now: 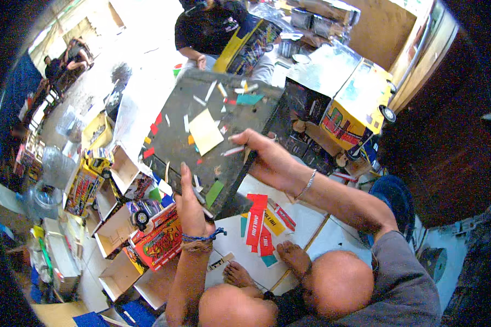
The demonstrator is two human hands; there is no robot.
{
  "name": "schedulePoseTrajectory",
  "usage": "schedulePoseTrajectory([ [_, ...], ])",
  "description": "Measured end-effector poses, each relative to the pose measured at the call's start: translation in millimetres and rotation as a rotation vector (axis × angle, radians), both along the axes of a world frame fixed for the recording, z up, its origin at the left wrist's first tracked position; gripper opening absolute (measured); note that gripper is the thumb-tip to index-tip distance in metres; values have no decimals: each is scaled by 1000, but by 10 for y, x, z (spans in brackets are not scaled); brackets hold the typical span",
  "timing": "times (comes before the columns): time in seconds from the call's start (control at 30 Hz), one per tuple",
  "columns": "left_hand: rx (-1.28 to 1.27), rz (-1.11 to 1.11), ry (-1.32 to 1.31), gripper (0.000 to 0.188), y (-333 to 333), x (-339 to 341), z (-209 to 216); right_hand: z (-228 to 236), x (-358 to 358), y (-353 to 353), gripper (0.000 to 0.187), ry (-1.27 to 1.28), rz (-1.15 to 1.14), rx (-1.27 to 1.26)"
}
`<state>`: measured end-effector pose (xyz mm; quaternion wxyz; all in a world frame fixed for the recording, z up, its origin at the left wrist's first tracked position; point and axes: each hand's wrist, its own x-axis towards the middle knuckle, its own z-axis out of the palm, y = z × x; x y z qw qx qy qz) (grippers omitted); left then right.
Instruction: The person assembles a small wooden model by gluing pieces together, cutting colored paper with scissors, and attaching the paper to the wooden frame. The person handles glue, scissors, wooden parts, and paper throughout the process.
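Observation:
A dark, flat board is tilted up in front of me, gripped at its edges by both hands. My left hand is closed on its near left corner, thumb on top. Over the right edge my right hand is wrapped, its thumb beside a small white and red strip. Scattered on the board are a pale yellow paper, a green piece, a teal piece and several small scraps. The fingers under the board are hidden.
Red printed strips lie on the tiled floor by my feet. Open wooden boxes and toy trucks crowd the left. Another toy truck stands right. Opposite, a person has a yellow toy truck body.

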<state>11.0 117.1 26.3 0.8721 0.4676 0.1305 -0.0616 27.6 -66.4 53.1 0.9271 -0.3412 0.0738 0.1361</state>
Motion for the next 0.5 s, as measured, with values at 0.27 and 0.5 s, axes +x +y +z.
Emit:
schedulePoseTrajectory([
  [0.27,270,-77,123,50,119,-31,-564,-1135,-168,68,24,249,-5,406],
  [0.5,544,-36,170,69,285,-31,-670,-1527,-262,325,19,238,-42,615],
])
